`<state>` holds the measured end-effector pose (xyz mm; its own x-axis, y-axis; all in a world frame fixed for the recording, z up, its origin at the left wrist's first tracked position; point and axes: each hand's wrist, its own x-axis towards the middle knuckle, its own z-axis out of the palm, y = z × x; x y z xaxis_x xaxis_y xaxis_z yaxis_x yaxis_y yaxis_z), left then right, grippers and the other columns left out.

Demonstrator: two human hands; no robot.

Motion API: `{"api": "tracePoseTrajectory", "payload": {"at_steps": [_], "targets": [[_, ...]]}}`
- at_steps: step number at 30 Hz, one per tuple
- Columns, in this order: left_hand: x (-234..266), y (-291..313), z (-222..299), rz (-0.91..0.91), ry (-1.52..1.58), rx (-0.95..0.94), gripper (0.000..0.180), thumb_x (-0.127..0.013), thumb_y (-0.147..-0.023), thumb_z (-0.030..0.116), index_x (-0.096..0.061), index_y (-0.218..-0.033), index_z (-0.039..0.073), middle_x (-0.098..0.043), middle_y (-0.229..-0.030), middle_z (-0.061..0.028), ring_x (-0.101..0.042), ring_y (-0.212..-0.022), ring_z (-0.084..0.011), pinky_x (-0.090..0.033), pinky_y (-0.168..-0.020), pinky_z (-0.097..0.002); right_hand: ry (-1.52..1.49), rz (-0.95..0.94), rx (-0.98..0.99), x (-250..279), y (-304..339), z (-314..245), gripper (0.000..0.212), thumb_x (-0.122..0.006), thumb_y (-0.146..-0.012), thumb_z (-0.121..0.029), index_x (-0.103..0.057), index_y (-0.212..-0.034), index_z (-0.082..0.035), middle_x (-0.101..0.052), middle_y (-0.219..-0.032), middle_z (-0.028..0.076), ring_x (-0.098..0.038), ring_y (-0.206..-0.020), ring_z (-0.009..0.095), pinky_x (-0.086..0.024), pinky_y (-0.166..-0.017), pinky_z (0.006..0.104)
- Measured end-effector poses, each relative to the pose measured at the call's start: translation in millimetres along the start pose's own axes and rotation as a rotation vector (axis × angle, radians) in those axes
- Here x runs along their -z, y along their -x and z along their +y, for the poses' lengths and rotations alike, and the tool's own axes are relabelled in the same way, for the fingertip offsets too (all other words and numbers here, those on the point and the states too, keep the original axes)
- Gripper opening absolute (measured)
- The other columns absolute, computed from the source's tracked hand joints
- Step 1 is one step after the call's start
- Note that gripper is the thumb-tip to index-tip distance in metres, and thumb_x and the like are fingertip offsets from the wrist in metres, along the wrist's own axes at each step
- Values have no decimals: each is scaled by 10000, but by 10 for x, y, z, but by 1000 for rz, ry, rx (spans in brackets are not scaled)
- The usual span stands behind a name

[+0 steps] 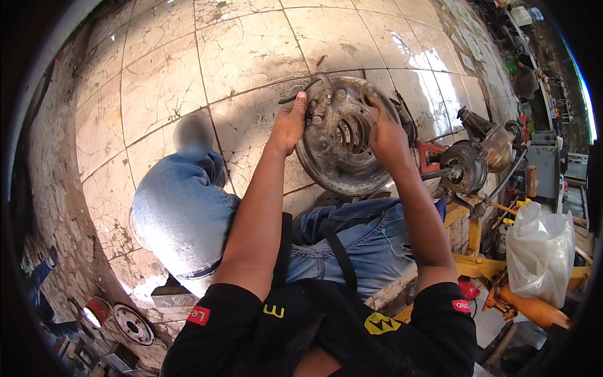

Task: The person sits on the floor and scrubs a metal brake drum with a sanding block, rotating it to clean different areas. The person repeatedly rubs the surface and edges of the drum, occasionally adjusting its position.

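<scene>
A round, dirty metal brake backing plate (326, 166) is held up in front of me above the tiled floor. It has a ring of holes about its open centre, and a short hose runs along its upper left edge. My left hand (290, 125) is closed on its left side, with the thumb pointing up beside the fittings. Across the plate, my right hand (388, 137) grips the right part, its fingertips near the upper right rim. The fingers behind the plate are hidden on both sides.
Close at my left a person in a denim jacket (179, 210) is bent over. To the right stands an axle assembly (465, 166) by a red stand (429, 156). A yellow frame (480, 266), a clear plastic bag (540, 251) and, lower left, a wheel rim (133, 325) are also around me.
</scene>
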<state>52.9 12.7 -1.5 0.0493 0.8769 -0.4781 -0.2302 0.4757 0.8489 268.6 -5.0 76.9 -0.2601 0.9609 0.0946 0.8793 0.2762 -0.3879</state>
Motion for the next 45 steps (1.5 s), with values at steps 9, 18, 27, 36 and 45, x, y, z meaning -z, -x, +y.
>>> {"api": "tracePoseTrajectory", "payload": {"at_steps": [9, 18, 27, 36, 45], "targets": [[-28, 58, 72, 16, -9, -40, 804, -431, -935, 638, -605, -1166, -111, -650, -1097, -198, -586, -985, -215, -461, -903, -333, 381, 27, 83, -199, -165, -316, 384, -557, -808, -60, -533, -1191, -86, -606, -1137, 158, -623, -993, 326, -500, -813, 447], [-39, -17, 5, -10, 23, -40, 806, -448, -927, 641, -624, -1117, -123, -661, -1049, -200, -600, -932, -215, -489, -841, -338, 80, -87, -3, -360, -391, -332, 431, -644, -741, -61, -579, -1162, 7, -609, -1033, 231, -588, -1004, 405, -490, -865, 440], [-20, 41, 40, 21, 9, -3, 793, -442, -936, 629, -608, -1146, -118, -648, -1084, -195, -590, -959, -219, -471, -877, -341, 267, -278, 172, -229, -59, -224, 706, -606, -832, -532, -464, -1395, -130, -373, -1452, 119, -347, -1324, 373, -270, -1062, 569], [10, -62, -56, 24, -15, 5, 806, -423, -938, 637, -602, -1159, -116, -645, -1100, -203, -588, -992, -233, -460, -895, -345, 248, -162, 229, -375, -56, 23, 614, -590, -851, -509, -507, -1362, -179, -315, -1522, 101, -288, -1380, 364, -264, -1063, 549], [-23, 66, 65, 38, -34, 1, 822, -418, -937, 643, -586, -1187, -122, -643, -1106, -212, -600, -993, -238, -476, -883, -358, 182, -163, 226, -199, -193, -37, 553, -689, -758, -478, -591, -1199, -157, -407, -1424, 169, -331, -1355, 347, -259, -1043, 561]]}}
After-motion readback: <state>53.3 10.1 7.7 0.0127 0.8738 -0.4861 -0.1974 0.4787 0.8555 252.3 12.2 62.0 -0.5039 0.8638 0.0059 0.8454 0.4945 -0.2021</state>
